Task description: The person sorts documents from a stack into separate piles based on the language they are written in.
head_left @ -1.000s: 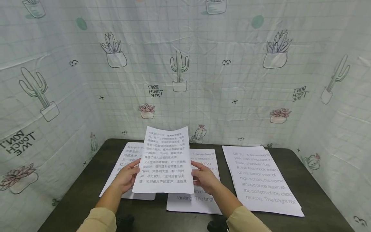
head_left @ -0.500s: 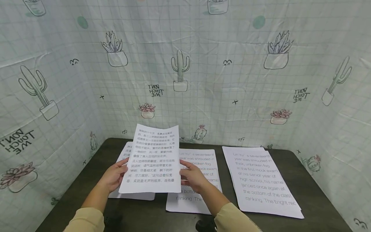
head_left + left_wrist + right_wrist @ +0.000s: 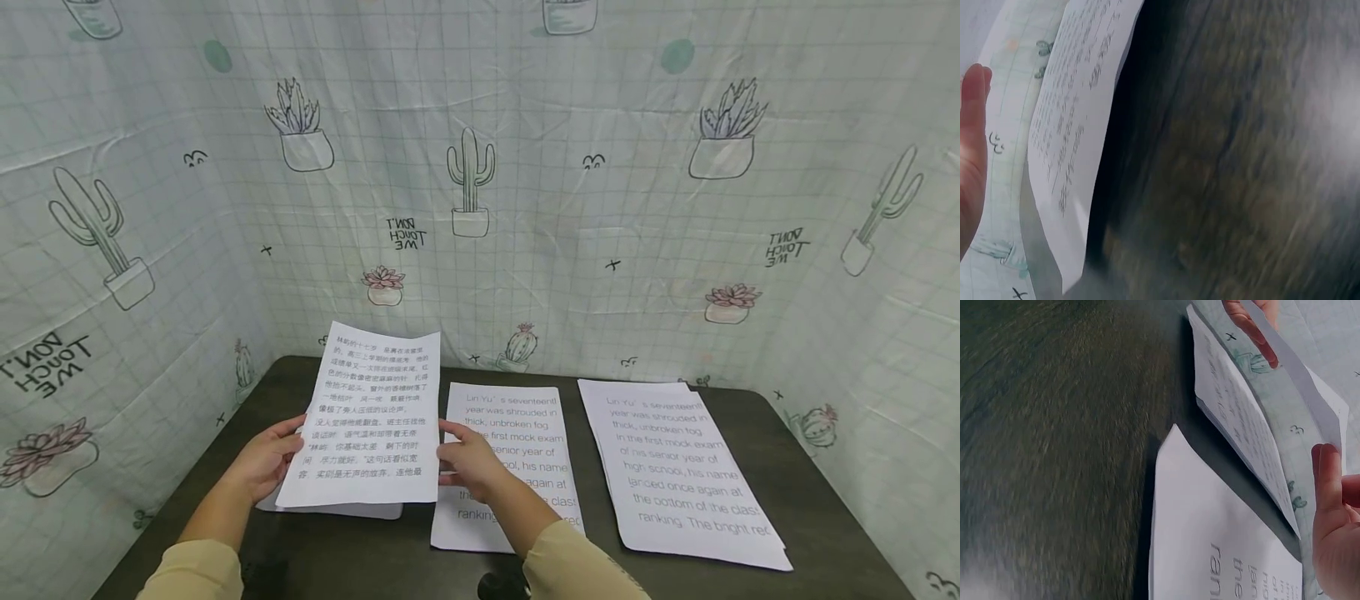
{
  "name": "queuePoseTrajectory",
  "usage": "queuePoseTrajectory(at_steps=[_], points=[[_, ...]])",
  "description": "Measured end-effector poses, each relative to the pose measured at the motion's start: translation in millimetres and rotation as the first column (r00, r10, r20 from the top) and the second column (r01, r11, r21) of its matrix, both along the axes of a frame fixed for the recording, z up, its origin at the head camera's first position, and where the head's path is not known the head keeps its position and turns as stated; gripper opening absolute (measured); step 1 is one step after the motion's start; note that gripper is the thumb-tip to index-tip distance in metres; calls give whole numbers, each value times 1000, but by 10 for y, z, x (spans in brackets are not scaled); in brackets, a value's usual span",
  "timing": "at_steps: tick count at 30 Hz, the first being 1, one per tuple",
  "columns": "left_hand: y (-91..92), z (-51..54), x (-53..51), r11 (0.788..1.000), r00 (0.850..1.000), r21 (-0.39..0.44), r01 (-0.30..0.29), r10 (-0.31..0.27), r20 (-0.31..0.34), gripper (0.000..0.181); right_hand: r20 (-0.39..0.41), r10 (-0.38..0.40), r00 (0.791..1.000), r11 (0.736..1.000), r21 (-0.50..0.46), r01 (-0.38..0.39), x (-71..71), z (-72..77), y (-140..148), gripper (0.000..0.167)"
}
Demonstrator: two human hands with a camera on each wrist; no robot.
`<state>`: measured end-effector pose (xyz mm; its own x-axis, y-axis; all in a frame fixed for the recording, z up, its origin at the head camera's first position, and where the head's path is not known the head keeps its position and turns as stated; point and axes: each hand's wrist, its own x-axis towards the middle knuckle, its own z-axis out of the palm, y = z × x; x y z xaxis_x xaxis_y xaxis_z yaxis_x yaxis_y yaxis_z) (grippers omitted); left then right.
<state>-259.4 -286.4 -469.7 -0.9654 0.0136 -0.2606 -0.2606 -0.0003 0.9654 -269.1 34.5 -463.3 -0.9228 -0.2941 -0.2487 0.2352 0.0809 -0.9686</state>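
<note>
A white sheet of paper [image 3: 360,425] printed with Chinese characters is held up in the air, tilted toward me. My left hand [image 3: 264,463] pinches its left edge, and my right hand [image 3: 472,460] grips the right edge with the thumb in front. Beneath the sheet lies a stack of paper [image 3: 337,510], mostly hidden in the head view. In the right wrist view this left stack [image 3: 1235,406] shows Chinese print, with the raised sheet [image 3: 1300,381] apart from it. A middle stack [image 3: 517,417] with English print lies partly behind my right forearm.
A second English-printed stack [image 3: 682,475], its sheets slightly uneven, lies on the right of the dark table [image 3: 375,567]. A cloth backdrop [image 3: 525,250] with cactus drawings stands around the back and sides. A small black object [image 3: 502,586] is near the front edge.
Both hands have carried the Chinese-printed sheet leftward, from between the left and middle stacks to over the left stack. More of the middle stack now shows.
</note>
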Motion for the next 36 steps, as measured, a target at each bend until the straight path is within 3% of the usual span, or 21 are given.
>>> queuePoseTrajectory(at_steps=[16, 22, 30, 36], points=[[-179, -66, 0, 993, 996, -89, -76, 80, 37, 53, 14, -30, 999, 999, 14, 30, -24, -112, -304, 55], [-166, -130, -32, 977, 990, -169, -131, 138, 34, 48, 27, -52, 998, 997, 50, 51, -16, -150, -357, 53], [-89, -201, -59, 964, 977, -176, -201, 210, 34, 44, 22, -70, 997, 996, 60, 68, 8, -208, -394, 54], [-54, -266, -98, 938, 968, -256, -234, 250, 32, 42, 30, -68, 997, 995, 72, 66, 23, -222, -432, 53]])
